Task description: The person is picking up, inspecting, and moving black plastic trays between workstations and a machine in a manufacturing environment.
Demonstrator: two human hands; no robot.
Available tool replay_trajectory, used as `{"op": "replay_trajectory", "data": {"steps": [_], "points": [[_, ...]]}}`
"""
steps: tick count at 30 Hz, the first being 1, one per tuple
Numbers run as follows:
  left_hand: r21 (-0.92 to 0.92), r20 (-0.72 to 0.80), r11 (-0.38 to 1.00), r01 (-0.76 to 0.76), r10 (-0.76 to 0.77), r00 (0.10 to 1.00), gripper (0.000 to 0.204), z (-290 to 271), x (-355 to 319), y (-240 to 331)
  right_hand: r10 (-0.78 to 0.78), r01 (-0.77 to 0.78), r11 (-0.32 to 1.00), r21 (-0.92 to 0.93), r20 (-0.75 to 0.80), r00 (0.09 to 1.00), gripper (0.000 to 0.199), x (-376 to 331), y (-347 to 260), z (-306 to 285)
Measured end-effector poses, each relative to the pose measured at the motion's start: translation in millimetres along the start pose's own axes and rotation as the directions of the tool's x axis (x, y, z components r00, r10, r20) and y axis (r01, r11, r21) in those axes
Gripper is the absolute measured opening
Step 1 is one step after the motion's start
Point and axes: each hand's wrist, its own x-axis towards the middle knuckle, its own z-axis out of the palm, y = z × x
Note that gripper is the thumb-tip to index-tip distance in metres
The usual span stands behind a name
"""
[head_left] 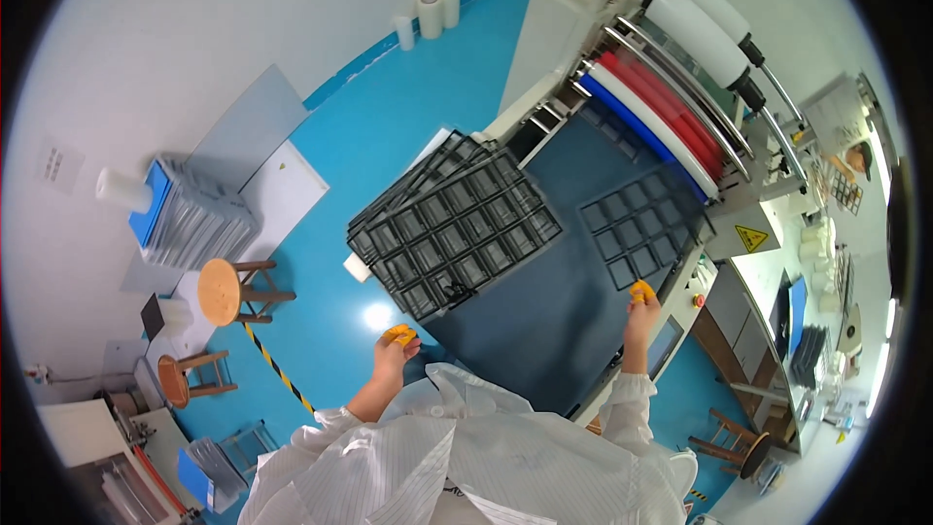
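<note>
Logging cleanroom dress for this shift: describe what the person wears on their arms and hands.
Both arms are in long white sleeves of a thin, finely striped cleanroom coat, gathered at elastic cuffs above the wrists. The left hand and right hand appear bare apart from orange coverings on the fingertips, likely finger cots. No watch, rings or markings are visible.

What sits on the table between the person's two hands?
In the head view, only bare dark tabletop lies between the left hand and right hand; the stack of black trays sits farther back.
</note>
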Motion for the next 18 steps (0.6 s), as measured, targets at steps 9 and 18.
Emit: {"op": "replay_trajectory", "data": {"steps": [9, 18], "points": [[-0.033, 0.062, 0.998, 0.054, -0.052, 0.997, 0.027, 9.9, -2.4, 5.2, 0.216, -0.221, 0.975, -0.008, 0.261, 0.941, 0.017, 35.6, 15.5, 66.5], [0.151, 0.168, 0.976, 0.156, -0.18, 0.969, 0.03, 1.8, 9.3, 5.5, 0.265, -0.234, 0.964, -0.128, 0.342, 0.901, 0.014, 53.0, 22.9, 109.1]]}}
